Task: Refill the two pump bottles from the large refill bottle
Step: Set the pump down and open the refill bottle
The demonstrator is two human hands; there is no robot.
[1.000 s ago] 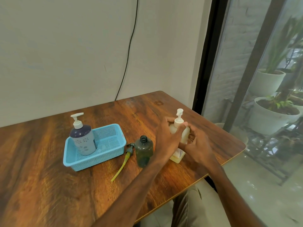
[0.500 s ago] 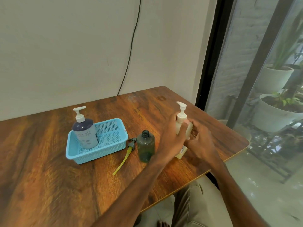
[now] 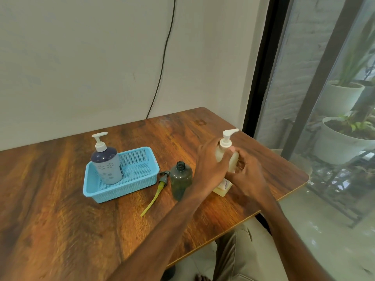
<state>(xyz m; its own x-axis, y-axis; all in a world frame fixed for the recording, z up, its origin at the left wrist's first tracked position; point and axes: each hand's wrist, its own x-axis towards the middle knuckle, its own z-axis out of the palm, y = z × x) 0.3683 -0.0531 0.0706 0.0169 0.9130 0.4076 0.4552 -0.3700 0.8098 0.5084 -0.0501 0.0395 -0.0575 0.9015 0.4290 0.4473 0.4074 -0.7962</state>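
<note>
left hand (image 3: 211, 166) — wraps cream pump bottle (image 3: 233, 162) | right hand (image 3: 248, 178) — fingers curled against its side

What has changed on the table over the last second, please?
The nozzle of the cream pump bottle has swung from pointing left to pointing right, so its top is apparently being twisted. The left hand and right hand keep their grip on it. The blue pump bottle in the basket, the open green bottle and the loose pump stayed put.
</note>
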